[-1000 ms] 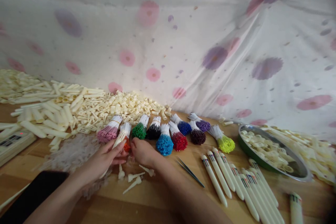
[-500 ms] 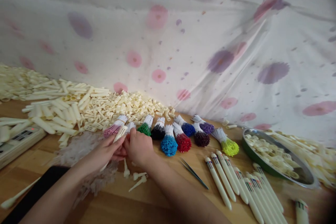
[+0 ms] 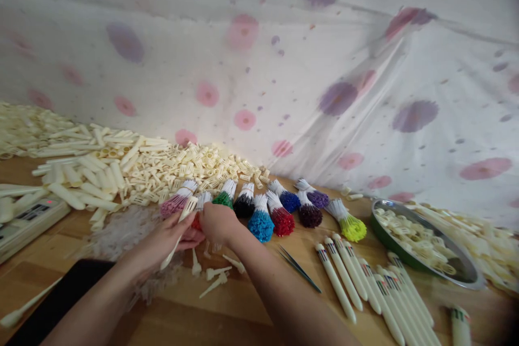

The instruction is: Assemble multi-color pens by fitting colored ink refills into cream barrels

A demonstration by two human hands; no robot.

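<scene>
My left hand [image 3: 172, 235] is closed around a cream pen part [image 3: 189, 206] with a slotted upper end. Its thin lower end slants out below the hand. Close beside it, my right hand [image 3: 220, 223] has its fingers curled over a bundle with white stems [image 3: 203, 199] and red tips. What its fingertips pinch is hidden. Pink [image 3: 177, 201], green [image 3: 225, 194] and black [image 3: 245, 199] bundles of thin pen refills lie just beyond the hands. Blue [image 3: 260, 223] and red [image 3: 281, 219] bundles lie to the right. Several small cream pieces [image 3: 214, 284] are below the hands.
Tweezers [image 3: 300, 270] lie right of my forearm, near a row of cream multicolour pens [image 3: 335, 284]. An oval metal dish [image 3: 377, 238] holds cream rings. Heaps of cream tubes [image 3: 97, 173] and clips [image 3: 203, 165] line the back left. Clear plastic pieces [image 3: 125, 232] lie left.
The pen part in my left hand shows more of its lower end. My right hand has shifted slightly right and down. An extra cream piece shows beside my right wrist.
</scene>
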